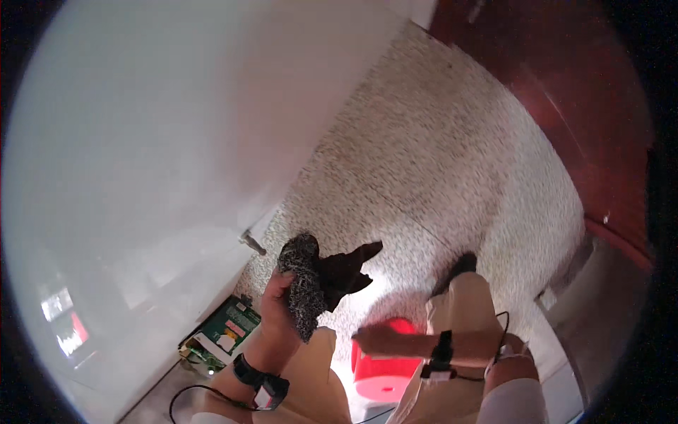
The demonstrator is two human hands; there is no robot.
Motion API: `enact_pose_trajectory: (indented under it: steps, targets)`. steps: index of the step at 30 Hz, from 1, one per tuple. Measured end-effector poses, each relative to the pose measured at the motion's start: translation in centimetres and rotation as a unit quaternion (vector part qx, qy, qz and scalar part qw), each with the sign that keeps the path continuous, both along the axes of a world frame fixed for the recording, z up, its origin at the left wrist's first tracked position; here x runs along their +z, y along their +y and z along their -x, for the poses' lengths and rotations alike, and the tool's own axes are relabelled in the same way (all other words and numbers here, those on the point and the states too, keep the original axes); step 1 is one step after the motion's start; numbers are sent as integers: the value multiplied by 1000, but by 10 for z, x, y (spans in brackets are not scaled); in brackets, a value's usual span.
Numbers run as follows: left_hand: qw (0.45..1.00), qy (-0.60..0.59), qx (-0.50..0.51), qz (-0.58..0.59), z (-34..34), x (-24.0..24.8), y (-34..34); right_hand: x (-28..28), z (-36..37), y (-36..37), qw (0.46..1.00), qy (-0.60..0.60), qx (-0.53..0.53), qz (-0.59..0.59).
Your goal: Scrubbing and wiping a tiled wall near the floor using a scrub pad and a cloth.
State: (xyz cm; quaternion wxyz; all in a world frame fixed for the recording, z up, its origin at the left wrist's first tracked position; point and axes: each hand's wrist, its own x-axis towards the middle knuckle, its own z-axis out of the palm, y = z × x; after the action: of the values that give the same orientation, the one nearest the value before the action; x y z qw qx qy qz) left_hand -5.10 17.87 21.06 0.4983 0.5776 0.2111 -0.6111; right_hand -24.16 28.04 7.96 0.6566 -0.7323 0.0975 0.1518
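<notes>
My left hand (277, 300) is closed round a fuzzy, speckled grey-and-black cloth-like thing (305, 290), its thumb lying against the near side. A dark brown, floppy piece (346, 272) with pointed ends sticks out to the right of it; I cannot tell whether the two are joined. My right hand (378, 340) reaches across from the right, low between my knees, just over a red plastic object (387, 385), a stool or a bucket. Shadow and blur hide the fingers of that hand.
A glossy white panel (176, 127) fills the left, with a short metal leg (252, 242) at its lower edge. Beside it stands a green box (229, 328) with things in it. Speckled floor (424, 134) stretches ahead. A dark red panel (565, 106) borders the right.
</notes>
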Motion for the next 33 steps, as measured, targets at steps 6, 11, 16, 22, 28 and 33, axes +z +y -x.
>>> enact_pose_trajectory:
  steps: [6,11,16,22,28,33]
  targets:
    - [993,-15,-14,116,-57,-19,9,-89,19,95,989,-89,85,80]
    - [997,-13,-9,75,-75,-21,11,-160,63,156,964,-151,89,199]
    - [999,29,17,-6,-96,-12,11,-124,29,95,983,-84,159,-38]
    - [998,-46,51,-9,-99,-2,8,-108,-32,26,928,10,172,-331]
    - [995,-84,53,30,-103,-21,37,-71,-98,-63,943,61,128,-301]
    - [994,-77,19,80,-90,-20,31,-93,-118,-107,984,-37,-47,-166]
